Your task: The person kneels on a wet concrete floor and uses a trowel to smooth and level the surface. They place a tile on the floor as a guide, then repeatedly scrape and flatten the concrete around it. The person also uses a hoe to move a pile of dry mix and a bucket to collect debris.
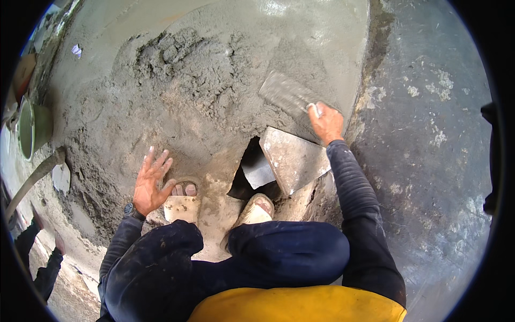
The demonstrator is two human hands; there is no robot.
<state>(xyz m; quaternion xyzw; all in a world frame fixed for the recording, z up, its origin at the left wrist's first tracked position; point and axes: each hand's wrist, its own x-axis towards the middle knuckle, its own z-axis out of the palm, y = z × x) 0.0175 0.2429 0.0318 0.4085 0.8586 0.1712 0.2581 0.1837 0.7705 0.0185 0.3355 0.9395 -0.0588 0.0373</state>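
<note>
My right hand point(327, 124) grips the handle of a flat steel trowel point(284, 91), blurred over the grey mortar. Just below it, a pale, angular slab point(295, 158) lies over part of a dark, jagged opening point(241, 180), with a lighter piece point(257, 172) showing inside. My left hand point(152, 185) is open, fingers spread, over rough mortar beside my sandalled left foot point(182, 206), holding nothing. A lumpy patch of wet mortar point(188, 64) lies above the hands, with smoother mortar point(268, 21) beyond it at the top.
At the left edge are a green bucket point(35, 129) and a long-handled tool point(29, 188). Another person's dark-clad limbs point(45, 276) show at lower left. A paper scrap point(76, 51) lies upper left. Dark, scuffed floor point(429, 172) runs along the right. My right foot point(257, 212) is beside the opening.
</note>
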